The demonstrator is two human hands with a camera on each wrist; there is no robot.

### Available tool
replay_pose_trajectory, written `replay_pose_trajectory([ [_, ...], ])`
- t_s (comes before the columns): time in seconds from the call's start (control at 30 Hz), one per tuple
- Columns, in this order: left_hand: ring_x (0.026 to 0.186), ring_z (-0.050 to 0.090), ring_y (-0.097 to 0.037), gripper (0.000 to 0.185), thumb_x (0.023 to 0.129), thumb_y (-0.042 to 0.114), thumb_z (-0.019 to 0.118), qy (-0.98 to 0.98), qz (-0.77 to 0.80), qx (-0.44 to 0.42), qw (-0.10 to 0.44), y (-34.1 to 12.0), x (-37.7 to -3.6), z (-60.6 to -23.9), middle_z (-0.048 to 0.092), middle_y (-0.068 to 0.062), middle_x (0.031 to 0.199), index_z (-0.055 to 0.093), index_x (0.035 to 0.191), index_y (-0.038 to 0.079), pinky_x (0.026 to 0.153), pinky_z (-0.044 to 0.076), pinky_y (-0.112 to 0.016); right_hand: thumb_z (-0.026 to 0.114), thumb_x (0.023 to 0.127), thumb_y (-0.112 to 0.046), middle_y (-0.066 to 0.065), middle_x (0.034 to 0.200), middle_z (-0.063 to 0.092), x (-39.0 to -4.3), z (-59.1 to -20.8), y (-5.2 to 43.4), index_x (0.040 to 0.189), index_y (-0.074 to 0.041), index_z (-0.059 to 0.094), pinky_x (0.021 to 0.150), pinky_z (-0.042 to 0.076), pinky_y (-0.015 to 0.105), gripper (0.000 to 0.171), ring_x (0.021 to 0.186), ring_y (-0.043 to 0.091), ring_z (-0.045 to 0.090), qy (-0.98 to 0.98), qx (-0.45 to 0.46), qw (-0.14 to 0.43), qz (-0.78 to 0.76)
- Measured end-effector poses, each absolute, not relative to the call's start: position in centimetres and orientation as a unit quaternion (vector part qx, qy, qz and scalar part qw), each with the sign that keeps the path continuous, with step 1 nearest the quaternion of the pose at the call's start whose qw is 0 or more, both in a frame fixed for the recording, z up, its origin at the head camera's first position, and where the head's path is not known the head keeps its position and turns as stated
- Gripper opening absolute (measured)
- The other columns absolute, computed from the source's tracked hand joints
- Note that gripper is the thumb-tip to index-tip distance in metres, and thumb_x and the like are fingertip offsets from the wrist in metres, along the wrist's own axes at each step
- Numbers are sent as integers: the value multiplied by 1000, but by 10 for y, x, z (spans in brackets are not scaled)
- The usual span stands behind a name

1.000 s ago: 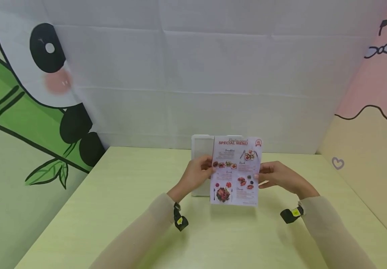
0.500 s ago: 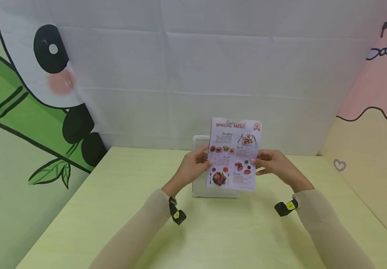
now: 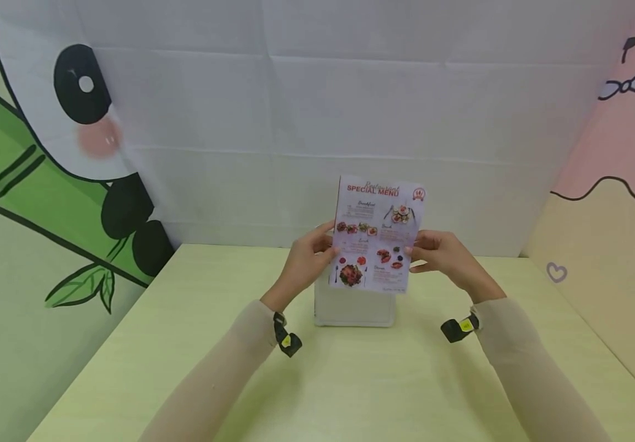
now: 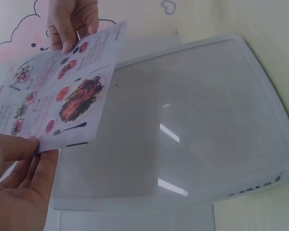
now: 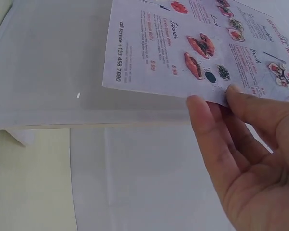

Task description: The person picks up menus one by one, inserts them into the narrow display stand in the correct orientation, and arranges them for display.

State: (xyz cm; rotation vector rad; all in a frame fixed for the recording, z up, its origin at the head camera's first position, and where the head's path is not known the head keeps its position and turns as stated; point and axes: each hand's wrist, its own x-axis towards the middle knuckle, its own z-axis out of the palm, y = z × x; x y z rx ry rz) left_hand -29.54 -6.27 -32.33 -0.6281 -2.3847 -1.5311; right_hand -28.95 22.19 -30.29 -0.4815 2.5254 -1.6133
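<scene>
A printed restaurant menu sheet (image 3: 375,236) is held up, facing the head camera, in front of a white-framed display stand (image 3: 354,309) with a clear front. My left hand (image 3: 306,261) pinches the menu's left edge between thumb and fingers. On the opposite edge, my right hand (image 3: 444,255) pinches it the same way. In the left wrist view the menu (image 4: 62,96) overlaps the upper left of the stand's glossy panel (image 4: 183,130). The right wrist view shows thumb and fingertips at the menu's (image 5: 183,53) edge. The sheet hides the stand's upper part from the head view.
The stand rests on a pale yellow-green table (image 3: 212,294). Behind it hangs a white sheet (image 3: 350,110) as backdrop. Painted walls close in on both sides, with a panda and bamboo (image 3: 24,153) on the left and a pink figure (image 3: 615,141) on the right.
Both hands have raised the menu and shifted it slightly left. The stand's lower panel, partly covered a second ago, now shows beneath the sheet.
</scene>
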Motion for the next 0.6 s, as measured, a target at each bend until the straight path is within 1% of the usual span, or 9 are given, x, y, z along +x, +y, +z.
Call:
replay_pose_trajectory([
  [0.27,93,69,-28,40,91,6,65,-796,-554,-205,136,-67,-303,-312,69,-17,104,58,130,8,81,56,-36,62,94,-17,25,119,63,-293,-294,215,125,2,56,85,56,40,36,98,25,68,831,-149,42,-534],
  [0.43,97,68,-28,35,91,7,65,-784,-565,-209,148,-67,-309,-307,69,-18,107,61,126,5,84,56,-37,62,94,-17,23,119,63,-297,-289,210,122,2,58,83,57,36,34,95,19,69,833,-134,12,-537],
  [0.6,99,68,-27,28,92,10,65,-768,-584,-212,152,-67,-316,-300,69,-17,111,65,118,2,85,56,-35,61,95,-18,19,119,63,-301,-282,206,121,2,58,84,57,37,33,94,16,68,826,-122,-16,-550],
])
